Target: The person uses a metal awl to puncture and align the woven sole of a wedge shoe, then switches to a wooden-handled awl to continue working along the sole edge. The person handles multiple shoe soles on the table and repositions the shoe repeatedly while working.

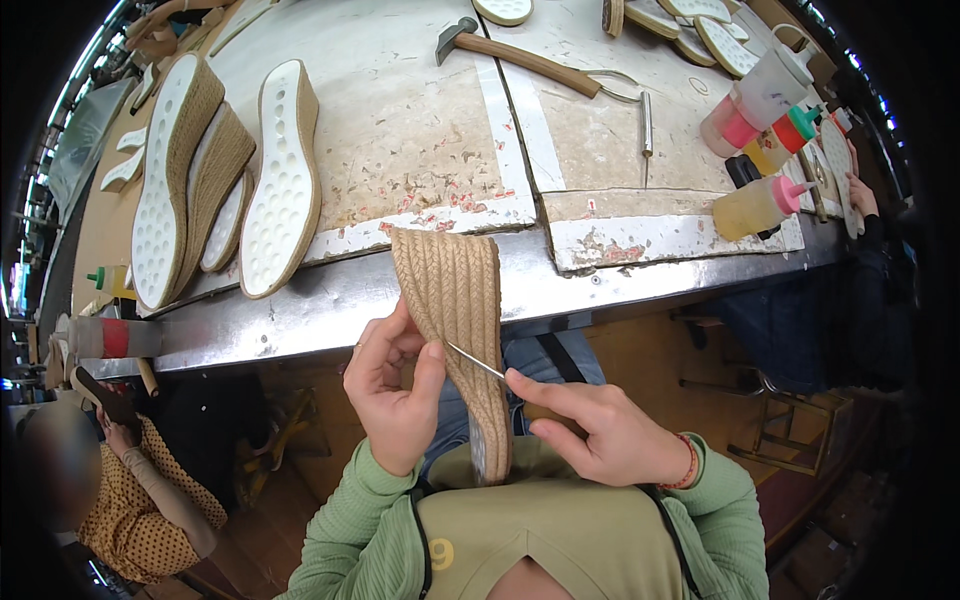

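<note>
A wedge shoe sole (452, 285) covered in braided tan rope stands on edge in front of me, its thick heel end up by the table's metal edge and its thin end near my apron. My left hand (392, 390) pinches the sole's left edge between thumb and fingers. In my right hand (610, 425) is an awl (476, 361), its thin metal shaft lying across the braid with the tip by my left thumb. Its handle is mostly hidden in my palm, and my index finger stretches along the shaft.
Several wedge soles (280, 180) with white dimpled tops lean at the table's left. A hammer (525, 60) and another awl (646, 135) lie on the worn board (420, 130). Squeeze bottles (750, 208) stand at the right. Other people work at both sides, one with a patterned sleeve (150, 500).
</note>
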`<act>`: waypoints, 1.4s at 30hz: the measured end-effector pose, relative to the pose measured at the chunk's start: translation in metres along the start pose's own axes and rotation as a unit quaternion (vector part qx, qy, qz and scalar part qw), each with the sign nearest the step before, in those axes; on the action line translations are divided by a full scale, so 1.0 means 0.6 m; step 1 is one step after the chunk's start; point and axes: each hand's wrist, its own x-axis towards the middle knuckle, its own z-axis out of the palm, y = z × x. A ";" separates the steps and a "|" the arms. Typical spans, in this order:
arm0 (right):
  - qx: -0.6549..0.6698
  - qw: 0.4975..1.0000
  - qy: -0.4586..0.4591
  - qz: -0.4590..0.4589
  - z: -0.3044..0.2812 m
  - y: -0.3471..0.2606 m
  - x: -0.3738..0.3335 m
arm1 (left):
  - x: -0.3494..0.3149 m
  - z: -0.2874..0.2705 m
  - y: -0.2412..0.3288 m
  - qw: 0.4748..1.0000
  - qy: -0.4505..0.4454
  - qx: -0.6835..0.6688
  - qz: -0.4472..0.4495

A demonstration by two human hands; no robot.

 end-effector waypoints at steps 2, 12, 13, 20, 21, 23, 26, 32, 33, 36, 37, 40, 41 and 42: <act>-0.074 0.997 -0.008 0.006 -0.001 -0.005 -0.001 | -0.001 -0.003 0.001 1.000 -0.008 0.015 -0.004; 0.119 0.990 -0.031 0.074 -0.001 -0.016 0.000 | -0.003 -0.006 0.011 0.994 -0.020 0.105 0.033; 0.111 0.990 -0.028 0.079 0.005 -0.015 0.000 | -0.003 -0.007 0.010 0.993 -0.020 0.112 0.040; -0.043 0.998 -0.021 0.029 -0.004 -0.014 -0.015 | -0.004 0.012 -0.004 0.998 0.023 0.033 0.038; -0.018 0.999 -0.022 0.025 -0.011 -0.014 -0.017 | -0.004 0.012 -0.004 0.999 0.027 0.033 0.033; 0.021 1.000 -0.012 0.018 -0.016 -0.013 -0.018 | -0.004 0.004 -0.002 0.999 0.004 0.035 0.010; 0.050 0.998 0.022 -0.002 -0.009 0.001 -0.013 | -0.006 -0.004 0.000 0.999 -0.007 0.035 -0.013; 0.033 0.998 0.033 -0.035 0.013 0.036 -0.006 | -0.005 -0.005 0.002 0.999 -0.014 0.037 -0.020; 0.026 0.999 0.028 -0.028 0.014 0.036 -0.007 | -0.005 -0.004 0.002 0.999 -0.014 0.034 -0.023; 0.030 0.999 0.026 -0.017 0.015 0.026 -0.003 | -0.005 0.001 0.000 1.000 0.003 0.025 -0.008; 0.039 0.999 0.023 -0.001 0.014 0.020 -0.001 | -0.005 0.001 -0.001 0.999 0.005 0.034 -0.005; 0.010 1.000 0.007 0.026 0.003 -0.002 -0.001 | -0.004 -0.002 -0.001 0.997 0.003 0.071 0.017; 0.001 1.000 0.002 0.022 -0.002 -0.008 -0.002 | -0.003 -0.004 0.000 0.995 0.000 0.091 0.034; -0.006 0.999 -0.018 0.035 -0.010 -0.010 -0.002 | -0.003 -0.006 0.001 0.993 -0.005 0.110 0.051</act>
